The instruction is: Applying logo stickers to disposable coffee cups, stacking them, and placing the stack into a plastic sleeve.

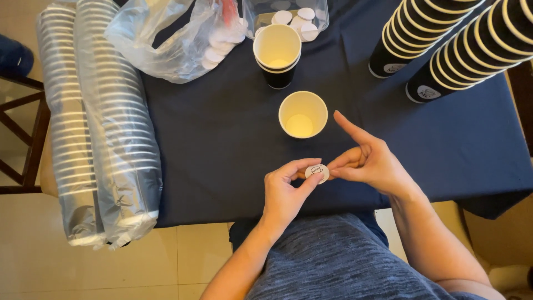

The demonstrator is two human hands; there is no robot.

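Observation:
A small round white sticker (317, 172) sits between both my hands just above the table's near edge. My left hand (286, 191) pinches it from below with thumb and forefinger. My right hand (371, 161) touches its right edge with thumb and fingers, the forefinger pointing up and left. An empty paper cup (302, 114) stands upright on the dark blue tablecloth (222, 139) just beyond my hands. A short stack of similar cups (277, 54) stands behind it.
Two long sleeves of cups in clear plastic (102, 122) lie along the table's left edge. A crumpled plastic bag (177, 39) and a clear box of round white stickers (288, 16) sit at the back. Two black cup stacks (444, 50) lean at the back right. A wooden chair (22, 133) stands at left.

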